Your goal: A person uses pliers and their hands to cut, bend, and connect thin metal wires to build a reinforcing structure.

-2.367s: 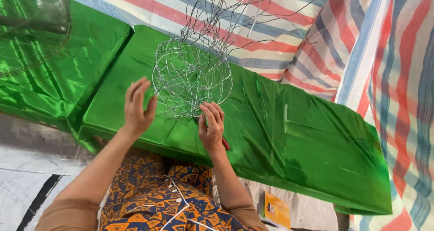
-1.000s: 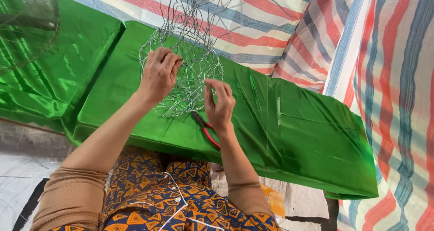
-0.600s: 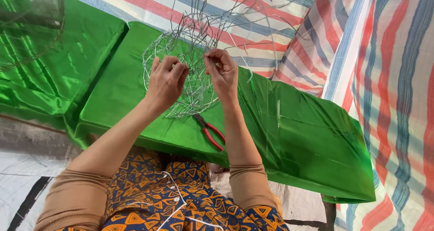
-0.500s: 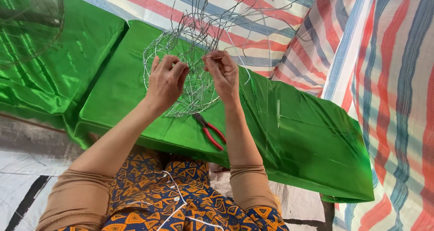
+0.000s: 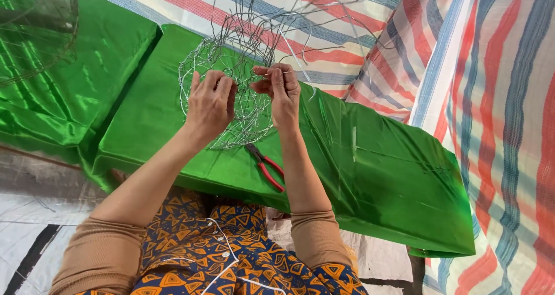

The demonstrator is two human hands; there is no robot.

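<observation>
A round frame of bent silver wire (image 5: 228, 78) stands on a green satin-covered board (image 5: 358, 156), with loose wire ends sticking up behind it. My left hand (image 5: 209, 101) grips the frame's near side, fingers curled over the wires. My right hand (image 5: 278, 90) pinches a thin wire strand at the frame's right rim. Red-handled pliers (image 5: 266, 167) lie on the green cloth just below my right wrist, touched by neither hand.
A second green satin board (image 5: 63, 93) lies at the left with another wire frame (image 5: 37, 26) on it. Striped red, blue and white tarpaulin (image 5: 491, 98) hangs behind and to the right. Patterned orange and blue cloth (image 5: 225, 260) covers my lap.
My right hand let go of the red pliers on the cloth and rose to the frame's rim. My left hand moved from beside the frame onto its wires.
</observation>
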